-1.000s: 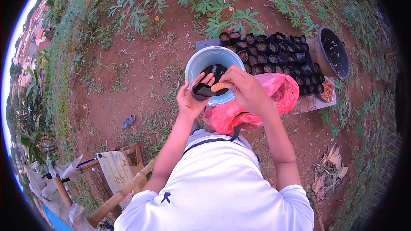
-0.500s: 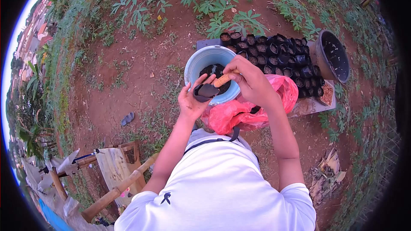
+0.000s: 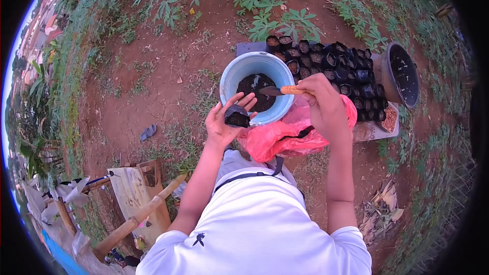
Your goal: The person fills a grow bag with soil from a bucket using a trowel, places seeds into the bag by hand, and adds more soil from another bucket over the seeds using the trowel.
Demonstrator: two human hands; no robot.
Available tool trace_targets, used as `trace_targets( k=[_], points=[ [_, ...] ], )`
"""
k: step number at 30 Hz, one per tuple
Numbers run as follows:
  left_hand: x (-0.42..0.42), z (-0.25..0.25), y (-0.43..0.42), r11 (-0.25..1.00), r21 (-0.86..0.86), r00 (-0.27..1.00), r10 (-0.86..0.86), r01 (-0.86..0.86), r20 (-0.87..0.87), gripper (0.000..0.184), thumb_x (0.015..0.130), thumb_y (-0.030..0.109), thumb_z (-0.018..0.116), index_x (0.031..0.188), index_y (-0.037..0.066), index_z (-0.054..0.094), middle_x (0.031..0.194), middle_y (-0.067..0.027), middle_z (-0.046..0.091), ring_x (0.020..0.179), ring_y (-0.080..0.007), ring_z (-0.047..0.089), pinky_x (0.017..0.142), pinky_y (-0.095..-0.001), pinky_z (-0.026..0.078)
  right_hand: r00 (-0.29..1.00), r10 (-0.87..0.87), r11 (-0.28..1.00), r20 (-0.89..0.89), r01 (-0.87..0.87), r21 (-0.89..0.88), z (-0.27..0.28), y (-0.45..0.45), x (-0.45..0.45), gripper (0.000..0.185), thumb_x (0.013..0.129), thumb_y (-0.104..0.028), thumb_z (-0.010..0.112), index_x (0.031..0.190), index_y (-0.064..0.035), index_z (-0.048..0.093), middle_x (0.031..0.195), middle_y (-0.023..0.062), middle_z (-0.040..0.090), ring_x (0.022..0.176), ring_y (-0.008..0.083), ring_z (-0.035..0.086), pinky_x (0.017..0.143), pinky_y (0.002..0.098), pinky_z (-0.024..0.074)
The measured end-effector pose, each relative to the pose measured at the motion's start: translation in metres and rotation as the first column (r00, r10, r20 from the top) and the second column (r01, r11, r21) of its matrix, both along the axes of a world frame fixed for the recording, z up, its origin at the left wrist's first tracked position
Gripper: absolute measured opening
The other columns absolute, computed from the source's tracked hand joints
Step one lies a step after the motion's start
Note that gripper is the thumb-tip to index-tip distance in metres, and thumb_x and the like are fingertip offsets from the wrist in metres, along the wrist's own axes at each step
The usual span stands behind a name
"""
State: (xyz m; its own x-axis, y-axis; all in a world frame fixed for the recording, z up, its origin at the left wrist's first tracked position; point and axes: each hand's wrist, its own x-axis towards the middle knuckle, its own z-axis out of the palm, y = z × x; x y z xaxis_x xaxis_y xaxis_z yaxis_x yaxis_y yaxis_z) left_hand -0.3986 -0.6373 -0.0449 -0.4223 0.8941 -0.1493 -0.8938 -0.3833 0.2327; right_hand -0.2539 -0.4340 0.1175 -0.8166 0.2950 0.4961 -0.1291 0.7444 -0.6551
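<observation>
My left hand (image 3: pixel 218 126) is wrapped around a small black polybag (image 3: pixel 235 109), whose opening faces me and shows dark soil inside. It is just left of and in front of a light blue bucket (image 3: pixel 227 75). In the bottom of the bucket lies dark soil (image 3: pixel 264 103). My right hand (image 3: pixel 326 106) is closed on the orange wooden handle of a small trowel (image 3: pixel 291 90). The trowel's blade points left over the soil, apart from the polybag. A crumpled pink plastic bag (image 3: pixel 270 140) lies below the bucket, partly behind my right forearm.
Rows of filled black polybags (image 3: pixel 342 66) stand on a grey board (image 3: pixel 248 47) right of the bucket. A dark tub (image 3: pixel 402 74) tilts beyond them, and a container of brown grains (image 3: pixel 390 118) sits at the board's corner. Bamboo poles (image 3: pixel 135 222) are at lower left.
The trowel has moved right, from the polybag to over the bucket's soil, and its blade shows now. My left hand has turned the polybag so its soil-filled opening shows.
</observation>
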Motion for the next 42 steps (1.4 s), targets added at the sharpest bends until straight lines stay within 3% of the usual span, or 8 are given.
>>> trace_targets(
  k=[4, 8, 14, 27, 29, 42],
  points=[
    [-0.009, -0.003, -0.011, 0.998, -0.065, 0.990, -0.022, 0.013, -0.139, 0.072, 0.094, 0.046, 0.048, 0.145, -0.003, 0.037, 0.153, -0.0310, 0.032, 0.146, -0.0412, 0.029, 0.114, -0.0576, 0.031, 0.978, -0.017, 0.998, 0.208, 0.004, 0.062, -0.074, 0.013, -0.025, 0.015, 0.087, 0.003, 0.059, 0.101, -0.0010, 0.058, 0.098, 0.0130, 0.061, 0.091, 0.0360, 0.063, 0.075, 0.0439, 0.0502],
    [-0.011, -0.011, -0.020, 0.998, -0.063, 0.998, 0.024, -0.028, -0.057, 0.070, 0.095, 0.045, 0.048, 0.145, -0.003, 0.038, 0.153, -0.0307, 0.032, 0.146, -0.0410, 0.028, 0.114, -0.0571, 0.031, 0.937, 0.015, 1.000, 0.348, -0.013, -0.007, -0.138, 0.026, -0.047, 0.012, 0.092, -0.003, 0.055, 0.103, -0.0021, 0.057, 0.101, 0.0133, 0.061, 0.093, 0.0381, 0.062, 0.079, 0.0446, 0.0493],
    [-0.010, -0.020, -0.033, 0.991, -0.081, 0.992, 0.115, -0.110, 0.053, 0.067, 0.095, 0.042, 0.049, 0.143, -0.003, 0.039, 0.153, -0.0306, 0.031, 0.147, -0.0406, 0.026, 0.114, -0.0582, 0.031, 0.908, 0.066, 0.989, 0.414, -0.005, -0.148, -0.186, 0.040, -0.073, 0.008, 0.094, -0.004, 0.053, 0.102, -0.0020, 0.056, 0.103, 0.0161, 0.060, 0.097, 0.0385, 0.061, 0.083, 0.0439, 0.0482],
    [-0.012, -0.029, -0.038, 0.970, -0.072, 0.958, 0.239, -0.230, 0.161, 0.066, 0.094, 0.040, 0.049, 0.145, 0.000, 0.037, 0.156, -0.0287, 0.027, 0.148, -0.0399, 0.024, 0.116, -0.0573, 0.029, 0.837, 0.172, 0.981, 0.519, -0.097, -0.168, -0.245, 0.044, -0.117, 0.010, 0.095, -0.008, 0.053, 0.101, -0.0015, 0.057, 0.104, 0.0187, 0.059, 0.100, 0.0373, 0.060, 0.088, 0.0430, 0.0467],
    [-0.010, -0.028, -0.038, 0.968, -0.067, 0.956, 0.251, -0.243, 0.155, 0.065, 0.094, 0.040, 0.048, 0.145, 0.000, 0.038, 0.156, -0.0286, 0.027, 0.148, -0.0399, 0.024, 0.116, -0.0572, 0.028, 0.814, 0.231, 0.953, 0.532, -0.077, -0.294, -0.255, 0.053, -0.120, 0.010, 0.096, -0.010, 0.054, 0.101, -0.0014, 0.057, 0.103, 0.0177, 0.059, 0.100, 0.0354, 0.059, 0.089, 0.0415, 0.0458],
    [0.000, -0.020, -0.037, 0.955, -0.070, 0.946, 0.294, -0.287, 0.135, 0.064, 0.095, 0.041, 0.047, 0.142, -0.001, 0.040, 0.155, -0.0284, 0.029, 0.147, -0.0408, 0.025, 0.117, -0.0576, 0.027, 0.782, 0.335, 0.884, 0.525, -0.068, -0.462, -0.240, 0.061, -0.111, 0.011, 0.098, -0.011, 0.053, 0.101, -0.0009, 0.056, 0.100, 0.0141, 0.057, 0.096, 0.0292, 0.059, 0.086, 0.0384, 0.0466]
  ],
)
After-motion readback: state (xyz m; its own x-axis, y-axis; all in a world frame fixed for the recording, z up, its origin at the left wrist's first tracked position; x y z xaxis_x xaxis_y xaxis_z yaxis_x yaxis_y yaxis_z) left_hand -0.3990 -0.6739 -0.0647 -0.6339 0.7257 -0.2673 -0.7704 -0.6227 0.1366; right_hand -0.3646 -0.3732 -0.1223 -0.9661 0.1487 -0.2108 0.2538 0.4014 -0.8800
